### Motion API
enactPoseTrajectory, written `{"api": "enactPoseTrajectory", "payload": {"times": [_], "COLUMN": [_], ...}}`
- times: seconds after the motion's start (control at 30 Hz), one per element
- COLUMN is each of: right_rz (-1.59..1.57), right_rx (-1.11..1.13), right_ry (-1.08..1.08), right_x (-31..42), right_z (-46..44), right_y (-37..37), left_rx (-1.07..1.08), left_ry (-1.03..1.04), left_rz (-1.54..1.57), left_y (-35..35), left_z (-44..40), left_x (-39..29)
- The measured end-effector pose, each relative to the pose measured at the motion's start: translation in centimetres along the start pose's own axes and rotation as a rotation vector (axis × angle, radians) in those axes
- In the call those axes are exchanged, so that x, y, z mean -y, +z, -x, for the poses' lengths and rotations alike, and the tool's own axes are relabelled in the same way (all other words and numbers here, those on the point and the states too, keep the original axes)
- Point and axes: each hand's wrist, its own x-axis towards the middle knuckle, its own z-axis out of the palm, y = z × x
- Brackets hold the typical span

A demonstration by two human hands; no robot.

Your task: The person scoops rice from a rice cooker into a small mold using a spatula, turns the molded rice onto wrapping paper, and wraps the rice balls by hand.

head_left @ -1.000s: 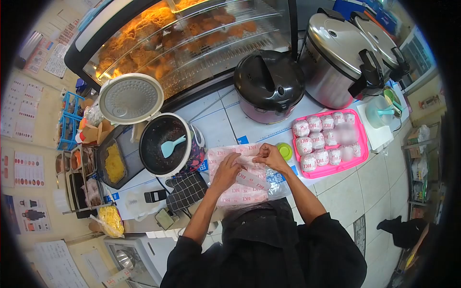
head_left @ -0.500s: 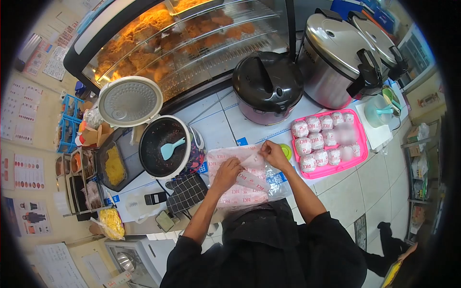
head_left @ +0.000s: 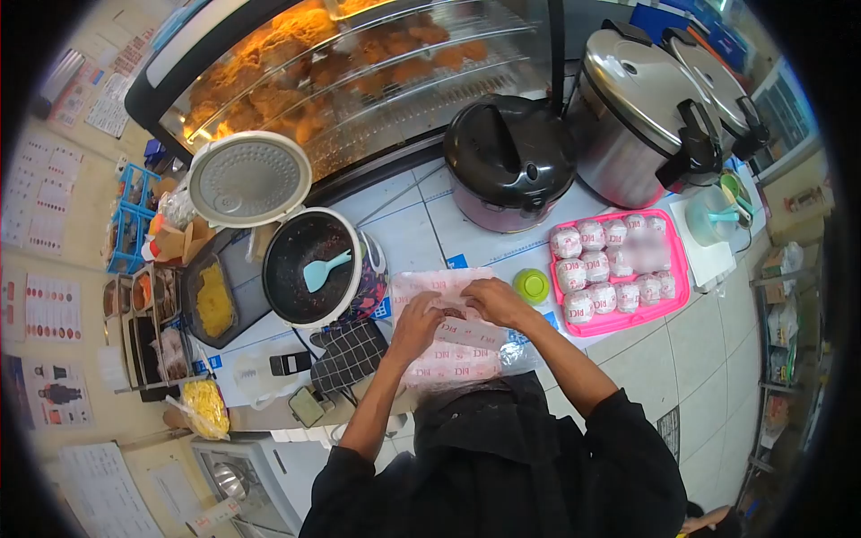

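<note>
A stack of white wrapping paper printed with pink "RICE" lettering (head_left: 453,360) lies in front of me on the counter. My left hand (head_left: 418,325) has its fingers curled on the top sheet. From the other side, my right hand (head_left: 491,301) pinches the same sheet, close to the left. Between the hands a small dark reddish patch (head_left: 456,312) shows at the paper's fold; most of it is hidden. Right of the hands sits a green cup (head_left: 532,286). A pink tray (head_left: 612,326) holds several paper-wrapped rice balls (head_left: 595,266).
An open rice cooker (head_left: 370,278) with a light-blue spatula (head_left: 325,270) stands left. A closed black cooker (head_left: 511,161) and a steel cooker (head_left: 628,117) are behind. A checked oven mitt (head_left: 350,356) lies near the left forearm. A display case (head_left: 350,175) of fried food runs along the back.
My right hand has moved left and inward, close to my left hand, uncovering the green cup. The dark patch now shows between the hands. The view has shifted slightly.
</note>
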Motion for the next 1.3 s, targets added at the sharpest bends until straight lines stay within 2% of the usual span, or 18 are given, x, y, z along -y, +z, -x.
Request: {"api": "enactPoseTrajectory", "payload": {"times": [0.07,0.1,0.2,0.3,0.37,0.5,0.6,0.73,0.83,0.9,1.03,1.13,1.2,1.3], "right_rz": [0.010,0.011,0.040,0.103,0.077,-0.004,0.055,0.107,0.172,0.271,0.290,0.330,0.345,0.354], "right_rx": [0.002,0.008,-0.075,-0.039,-0.095,-0.058,-0.062,0.049,0.044,-0.017,0.009,0.096,0.086,0.056], "right_ry": [0.050,0.050,0.067,0.071,0.084,0.148,0.118,-0.001,-0.072,-0.102,-0.081,-0.120,-0.144,-0.168], "right_x": [0.3,-0.2,-1.2,0.3,1.4,-0.8,-0.5,0.7,0.8,1.0,2.4,2.2,2.0,1.7], "right_z": [0.8,1.1,1.7,0.6,-0.8,-3.1,-2.8,-0.5,1.4,2.2,2.7,3.0,3.2,3.7], "right_y": [-1.0,-0.9,-0.9,-1.6,-1.4,1.3,1.6,1.8,4.1,5.3,5.9,6.4,6.5,6.5], "left_rx": [-0.109,-0.111,-0.046,0.003,0.031,0.093,0.085,0.123,0.069,-0.029,-0.074,-0.094,-0.309,-0.298], "left_ry": [-0.086,-0.091,-0.292,-0.349,-0.361,-0.366,-0.378,-0.424,-0.429,-0.453,-0.535,-0.589,-0.533,-0.627], "left_rz": [-0.047,-0.044,0.054,0.097,0.116,0.082,0.116,0.089,0.177,0.013,0.077,-0.071,-0.250,-0.344], "left_y": [-0.1,0.1,1.4,2.4,2.6,2.7,2.8,3.3,3.8,3.3,3.8,3.7,3.1,3.2], "left_z": [1.0,1.5,2.8,2.9,2.2,1.4,1.5,2.0,2.2,2.4,3.5,4.1,3.4,4.5], "left_x": [0.6,1.1,3.3,4.9,5.1,5.3,5.6,6.1,6.7,5.8,6.4,5.7,4.0,3.3]}}
